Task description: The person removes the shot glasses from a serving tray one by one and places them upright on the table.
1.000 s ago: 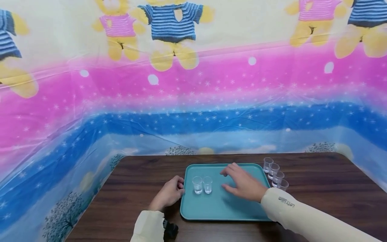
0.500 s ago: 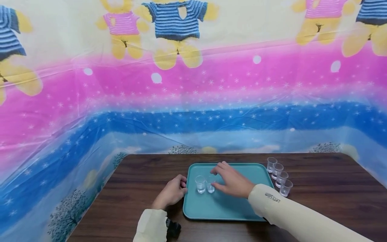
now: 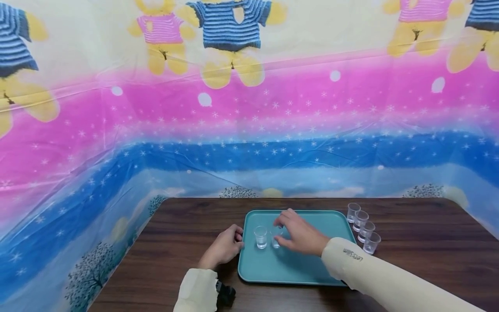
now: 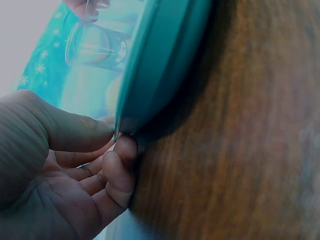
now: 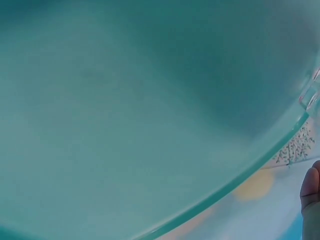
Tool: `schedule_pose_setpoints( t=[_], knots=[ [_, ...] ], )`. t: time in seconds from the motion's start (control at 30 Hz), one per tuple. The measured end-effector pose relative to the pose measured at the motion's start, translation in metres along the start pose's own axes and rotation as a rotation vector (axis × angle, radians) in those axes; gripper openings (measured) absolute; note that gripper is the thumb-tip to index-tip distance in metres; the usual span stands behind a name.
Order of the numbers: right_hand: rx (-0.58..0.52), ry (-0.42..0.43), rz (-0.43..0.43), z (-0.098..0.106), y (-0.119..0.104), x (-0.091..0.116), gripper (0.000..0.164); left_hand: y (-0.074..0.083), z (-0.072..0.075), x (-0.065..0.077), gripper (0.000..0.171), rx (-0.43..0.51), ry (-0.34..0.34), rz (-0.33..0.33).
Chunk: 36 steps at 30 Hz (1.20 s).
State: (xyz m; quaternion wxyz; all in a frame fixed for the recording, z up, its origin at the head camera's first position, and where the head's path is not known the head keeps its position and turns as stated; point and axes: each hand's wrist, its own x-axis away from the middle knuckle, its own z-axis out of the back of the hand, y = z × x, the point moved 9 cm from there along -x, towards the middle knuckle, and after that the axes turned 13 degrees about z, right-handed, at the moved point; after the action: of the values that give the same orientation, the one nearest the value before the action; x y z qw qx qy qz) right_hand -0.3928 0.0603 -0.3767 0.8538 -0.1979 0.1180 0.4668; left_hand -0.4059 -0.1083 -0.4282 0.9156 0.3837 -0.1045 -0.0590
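A teal tray [image 3: 290, 271] lies on the table with two clear shot glasses standing upright on its left part. My left hand [image 3: 223, 248] pinches the tray's left rim; in the left wrist view the thumb is on the upper side and curled fingers are beneath. Over the tray, my right hand [image 3: 302, 234] pinches the right-hand shot glass [image 3: 275, 241] between thumb and fingers, partly covering it. The other shot glass [image 3: 261, 238] stands just left of it, untouched. In the right wrist view, only a fingertip [image 5: 311, 185] and a sliver of glass show at the right edge.
Several more shot glasses [image 3: 365, 232] stand in a slanting row on the table, just beyond the tray's right edge. The dark wooden table [image 3: 175, 234] extends around the tray. A patterned cloth [image 3: 234, 121] hangs behind it. A black device [image 3: 225, 294] sits at my left wrist.
My right hand has moved left across the tray to the right-hand shot glass and taken hold of it. The gap between the two glasses is slightly wider. My left hand stays at the rim.
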Motion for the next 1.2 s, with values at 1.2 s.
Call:
schedule_pose_setpoints(
  t=[1.2],
  knots=[
    [0.148, 0.087, -0.177, 0.088, 0.047, 0.144, 0.024, 0.004, -0.004, 0.001, 0.028, 0.025, 0.008, 0.018]
  ],
)
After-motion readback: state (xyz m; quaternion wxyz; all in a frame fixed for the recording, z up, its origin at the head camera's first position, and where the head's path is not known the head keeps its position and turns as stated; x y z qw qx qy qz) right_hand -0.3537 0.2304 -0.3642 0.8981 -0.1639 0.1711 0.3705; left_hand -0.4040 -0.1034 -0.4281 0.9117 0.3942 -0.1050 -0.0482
